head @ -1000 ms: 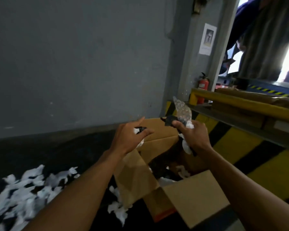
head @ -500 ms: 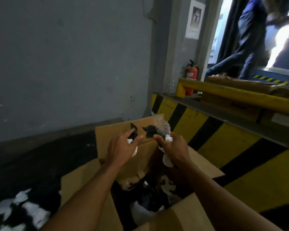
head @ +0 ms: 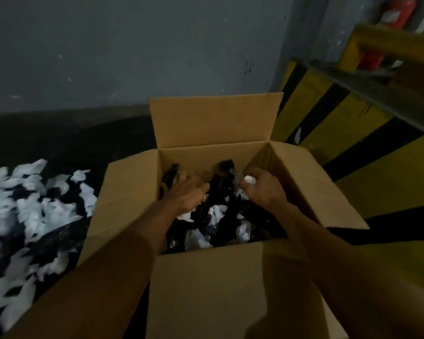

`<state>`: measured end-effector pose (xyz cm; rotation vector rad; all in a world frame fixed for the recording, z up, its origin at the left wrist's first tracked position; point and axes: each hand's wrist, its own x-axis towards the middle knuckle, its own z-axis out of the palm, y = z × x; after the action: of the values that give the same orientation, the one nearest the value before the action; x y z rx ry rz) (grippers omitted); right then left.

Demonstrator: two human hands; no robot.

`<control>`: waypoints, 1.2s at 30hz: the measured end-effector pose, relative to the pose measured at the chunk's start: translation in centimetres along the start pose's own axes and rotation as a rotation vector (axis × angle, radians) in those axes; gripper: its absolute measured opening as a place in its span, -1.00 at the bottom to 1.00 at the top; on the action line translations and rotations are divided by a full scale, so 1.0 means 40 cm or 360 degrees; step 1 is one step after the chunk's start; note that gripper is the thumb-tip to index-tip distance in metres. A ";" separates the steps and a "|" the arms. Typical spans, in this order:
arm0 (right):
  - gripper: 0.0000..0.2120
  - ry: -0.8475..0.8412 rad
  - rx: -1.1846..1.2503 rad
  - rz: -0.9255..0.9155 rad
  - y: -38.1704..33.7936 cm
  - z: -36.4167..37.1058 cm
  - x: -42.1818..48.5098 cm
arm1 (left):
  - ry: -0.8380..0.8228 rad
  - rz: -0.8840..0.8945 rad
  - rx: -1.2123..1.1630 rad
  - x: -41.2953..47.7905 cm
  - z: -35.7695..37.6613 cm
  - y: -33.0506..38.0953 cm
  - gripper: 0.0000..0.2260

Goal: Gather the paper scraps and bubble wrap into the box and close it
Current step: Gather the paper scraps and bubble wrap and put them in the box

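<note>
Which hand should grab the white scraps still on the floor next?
Left. The pile of white paper scraps lies on the dark floor left of the open brown cardboard box, on the left hand side; the right hand would have to cross the box.

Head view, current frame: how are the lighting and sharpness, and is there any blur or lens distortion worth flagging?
Head view: dim, flat light, no glare; the box interior is nearly black around both hands; the paper scraps at left are smeared by motion blur; the yellow rail and fire extinguisher are soft and bowed by the wide-angle lens.
</note>
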<state>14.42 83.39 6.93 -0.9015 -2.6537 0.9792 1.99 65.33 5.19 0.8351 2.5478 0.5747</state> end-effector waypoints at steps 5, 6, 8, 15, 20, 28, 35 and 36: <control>-0.68 -0.0126 0.0029 -0.0091 0.001 -0.034 0.013 | 0.0319 0.0099 0.0047 0.000 -0.007 0.027 -0.68; -0.64 -0.0137 0.0027 -0.0122 0.002 -0.041 0.014 | 0.0393 0.0103 0.0037 -0.004 -0.014 0.029 -0.69; -0.60 -0.0122 0.0055 -0.0148 0.003 -0.049 0.024 | 0.0530 0.0104 0.0021 -0.017 -0.031 0.040 -0.72; -0.61 -0.0044 0.0122 -0.0303 -0.112 -0.041 0.028 | 0.0986 0.0078 -0.0020 -0.119 -0.126 0.042 -0.72; -0.64 -0.0116 0.0233 -0.0553 -0.293 0.047 -0.023 | 0.1157 -0.0058 0.0067 -0.266 -0.206 -0.065 -0.64; -0.60 -0.0253 0.0245 -0.0871 -0.592 0.273 -0.229 | 0.1400 -0.0471 0.0019 -0.586 -0.292 -0.369 -0.66; -0.61 -0.0254 0.0243 -0.0841 -0.769 0.525 -0.450 | 0.1275 -0.0545 0.0097 -0.856 -0.336 -0.674 -0.63; -0.60 -0.0263 0.0239 -0.0809 -0.774 0.566 -0.483 | 0.1238 -0.0543 0.0094 -0.887 -0.332 -0.709 -0.64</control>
<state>6.99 41.19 10.12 -0.1003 -2.6811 1.1285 8.82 18.81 10.81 0.1706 3.3104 0.8311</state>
